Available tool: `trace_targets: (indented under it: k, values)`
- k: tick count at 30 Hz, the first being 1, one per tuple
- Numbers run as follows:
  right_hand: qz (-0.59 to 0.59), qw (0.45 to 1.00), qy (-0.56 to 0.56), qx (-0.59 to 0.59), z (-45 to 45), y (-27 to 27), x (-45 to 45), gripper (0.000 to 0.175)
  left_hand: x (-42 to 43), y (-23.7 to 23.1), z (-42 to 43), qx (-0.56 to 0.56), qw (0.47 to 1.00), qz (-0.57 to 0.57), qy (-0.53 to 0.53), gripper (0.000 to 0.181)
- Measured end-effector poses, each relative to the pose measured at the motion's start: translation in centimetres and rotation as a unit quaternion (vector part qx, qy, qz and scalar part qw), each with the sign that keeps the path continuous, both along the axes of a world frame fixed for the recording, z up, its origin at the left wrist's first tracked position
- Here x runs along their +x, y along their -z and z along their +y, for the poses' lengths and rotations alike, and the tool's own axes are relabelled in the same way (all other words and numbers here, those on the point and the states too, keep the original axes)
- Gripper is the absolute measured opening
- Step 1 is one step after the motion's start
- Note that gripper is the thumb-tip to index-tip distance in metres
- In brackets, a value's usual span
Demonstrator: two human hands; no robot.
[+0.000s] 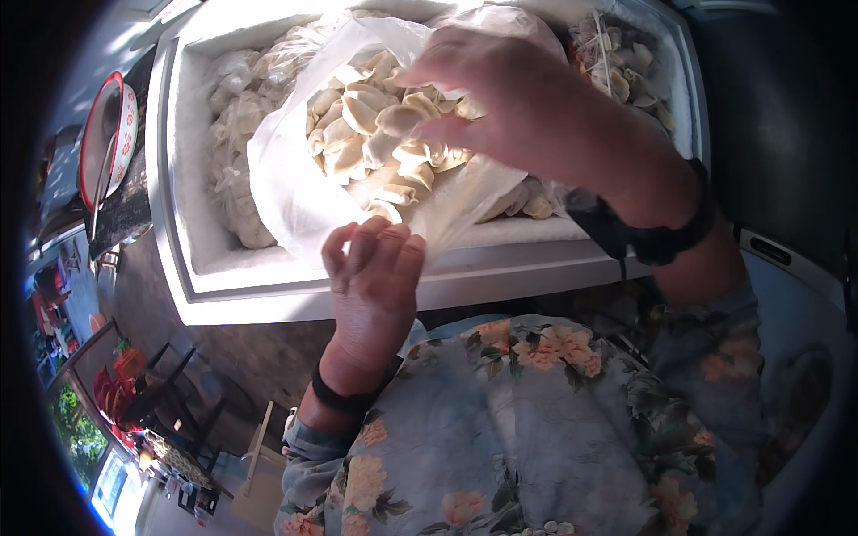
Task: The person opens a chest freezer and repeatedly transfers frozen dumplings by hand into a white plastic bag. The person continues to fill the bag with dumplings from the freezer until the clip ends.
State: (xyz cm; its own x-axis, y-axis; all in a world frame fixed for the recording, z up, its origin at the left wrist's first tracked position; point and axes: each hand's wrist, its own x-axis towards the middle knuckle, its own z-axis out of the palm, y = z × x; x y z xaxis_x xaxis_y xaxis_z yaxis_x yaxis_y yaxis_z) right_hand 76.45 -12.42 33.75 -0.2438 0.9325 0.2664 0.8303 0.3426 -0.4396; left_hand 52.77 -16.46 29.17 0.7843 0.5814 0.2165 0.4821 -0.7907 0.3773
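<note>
Frosted dumplings (375, 127) fill a translucent white plastic bag (278, 167) whose mouth is spread wide. It sits inside a chest freezer (228, 288) with frost-coated walls. My left hand (375, 275) pinches the near edge of the bag with curled fingers. Above the right side of the dumplings hovers my right hand (509, 107), blurred, its thumb and fingers apart and nothing visible between them. It hides part of the bag's right side.
Knotted clear bags of frozen food (238, 147) lie along the freezer's left side. More bagged dumplings (620, 74) are at the far right. An enamel basin (127, 141) with a red rim and a utensil (102, 187) stands left of the freezer. Chairs (167, 388) are on the floor.
</note>
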Motion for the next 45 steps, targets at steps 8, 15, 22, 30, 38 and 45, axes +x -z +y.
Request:
trace_targets:
  k: [8, 15, 22, 30, 38, 45]
  values:
    - [-0.043, 0.893, -0.043, -0.446, -5.5, 5.8, 7.5, 0.012, -0.3, 0.0, 1.3, -0.041, 0.998, -0.051, -0.016, 0.016]
    - [-0.021, 0.831, -0.027, -0.555, -11.0, 13.2, 8.8, 0.02, -0.5, 1.0, 1.0, -0.026, 0.996, -0.064, -0.052, 0.02]
    - [-0.006, 0.799, -0.159, -0.58, -8.4, 12.5, 9.9, 0.022, -0.8, 1.3, 0.2, -0.038, 0.995, -0.073, -0.058, 0.024]
    - [0.323, 0.838, -0.225, -0.378, -3.4, -3.1, 8.8, 0.015, -0.3, 0.9, -0.1, -0.03, 0.995, -0.063, -0.068, 0.024]
    - [0.06, 0.937, -0.069, -0.337, -3.3, -0.7, 10.3, 0.013, 0.4, 0.8, 0.2, 0.002, 0.993, -0.083, -0.085, 0.026]
    - [0.162, 0.702, 0.077, -0.69, -8.1, 13.3, 10.5, 0.05, 0.4, 1.0, -0.2, -0.009, 0.992, -0.078, -0.096, 0.024]
